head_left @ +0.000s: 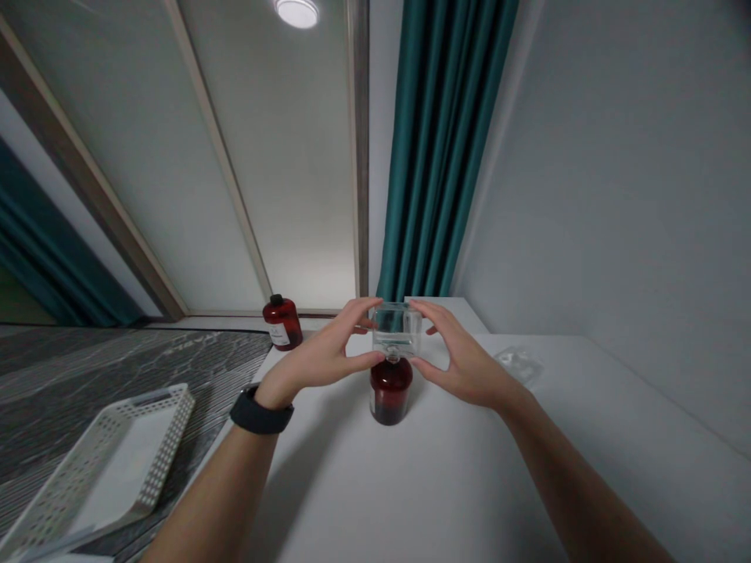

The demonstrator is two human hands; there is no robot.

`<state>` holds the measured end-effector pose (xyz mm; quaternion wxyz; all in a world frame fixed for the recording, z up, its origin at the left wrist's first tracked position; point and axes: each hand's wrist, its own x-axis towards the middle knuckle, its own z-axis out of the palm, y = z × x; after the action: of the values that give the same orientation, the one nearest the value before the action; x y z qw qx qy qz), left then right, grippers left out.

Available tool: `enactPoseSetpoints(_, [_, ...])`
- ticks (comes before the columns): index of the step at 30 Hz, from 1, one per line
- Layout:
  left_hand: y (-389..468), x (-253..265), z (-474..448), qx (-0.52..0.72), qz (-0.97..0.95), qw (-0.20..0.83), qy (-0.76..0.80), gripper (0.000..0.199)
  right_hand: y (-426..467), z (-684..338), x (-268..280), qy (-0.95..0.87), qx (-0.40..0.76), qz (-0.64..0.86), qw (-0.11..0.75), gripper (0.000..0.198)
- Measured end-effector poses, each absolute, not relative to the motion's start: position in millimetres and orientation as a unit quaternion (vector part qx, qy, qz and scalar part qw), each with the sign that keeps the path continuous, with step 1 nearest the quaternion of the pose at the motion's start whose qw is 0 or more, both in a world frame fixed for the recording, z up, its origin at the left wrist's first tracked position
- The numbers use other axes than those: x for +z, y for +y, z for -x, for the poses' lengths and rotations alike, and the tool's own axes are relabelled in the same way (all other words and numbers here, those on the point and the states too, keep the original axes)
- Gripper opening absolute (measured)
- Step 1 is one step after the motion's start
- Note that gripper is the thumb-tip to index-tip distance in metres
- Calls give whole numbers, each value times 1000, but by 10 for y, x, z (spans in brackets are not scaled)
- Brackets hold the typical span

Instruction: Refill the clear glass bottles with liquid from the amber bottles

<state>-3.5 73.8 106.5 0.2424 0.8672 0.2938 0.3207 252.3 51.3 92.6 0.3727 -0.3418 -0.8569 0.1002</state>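
Observation:
Between both hands is a small clear see-through container (397, 328), its exact kind hard to make out. My left hand (343, 344), with a black band on the wrist, grips its left side between thumb and fingers. Its right side is gripped the same way by my right hand (454, 352). Directly below and partly behind it, a dark red bottle (390, 393) stands upright on the white table (375, 493). The lower edge of the container overlaps the bottle's top in view; whether they touch I cannot tell.
Another dark red bottle (282, 323) with a black cap and white label stands at the table's far left edge. Crumpled clear plastic (519, 363) lies right of my right hand. A white perforated basket (167, 453) is at lower left. Teal curtains (446, 148) hang behind.

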Motion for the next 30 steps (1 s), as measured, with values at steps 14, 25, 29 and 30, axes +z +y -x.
enactPoseSetpoints(14, [713, 1111, 30, 330, -881, 202, 271, 72, 480, -2549, 981, -864, 134, 310, 374, 63])
enactPoseSetpoints(25, [692, 1139, 19, 329, -884, 201, 265, 72, 484, -2548, 976, -858, 147, 310, 382, 63])
enactPoseSetpoints(29, [690, 1137, 9, 328, -881, 211, 266, 73, 503, -2552, 952, -853, 150, 315, 389, 64])
enactPoseSetpoints(30, [690, 1137, 8, 329, -881, 213, 265, 73, 507, -2551, 948, -852, 149, 316, 390, 64])
